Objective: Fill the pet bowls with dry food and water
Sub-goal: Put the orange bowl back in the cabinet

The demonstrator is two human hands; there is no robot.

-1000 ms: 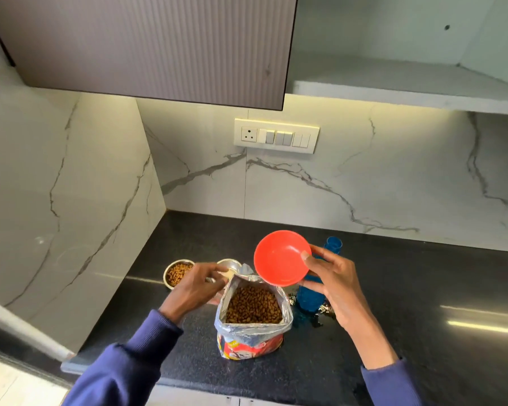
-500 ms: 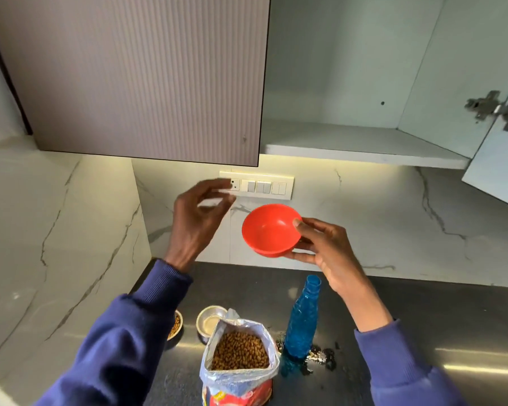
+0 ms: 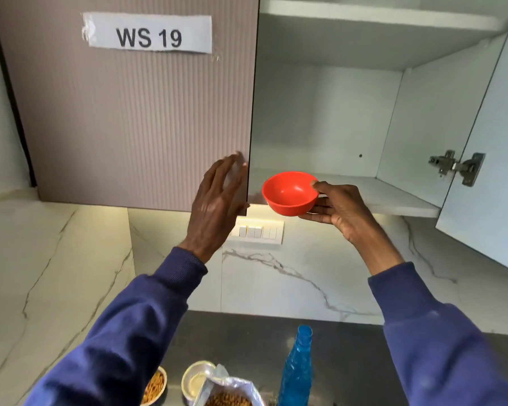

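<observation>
My right hand [image 3: 340, 213] holds an empty red plastic bowl [image 3: 289, 193] up at the mouth of the open cabinet, just above its lower shelf [image 3: 393, 194]. My left hand [image 3: 217, 200] is raised with fingers spread beside the edge of the closed ribbed cabinet door [image 3: 135, 118], holding nothing. Down on the dark counter, a steel bowl with brown dry food [image 3: 154, 388] sits at the left, partly behind my sleeve. Next to it stands a second steel bowl [image 3: 195, 380] and the open bag of dry food [image 3: 229, 397]. A blue water bottle [image 3: 296, 370] without cap stands upright.
The right cabinet door [image 3: 487, 159] hangs open with its hinge showing. A white switch panel [image 3: 258, 231] is on the marble backsplash. A paper label reading WS 19 [image 3: 148, 35] is taped on the closed door. A marble wall closes the left side.
Both hands rose from the counter to cabinet height. The red bowl went up from above the food bag to the open cabinet. My left hand left the bowls and lifted toward the closed door.
</observation>
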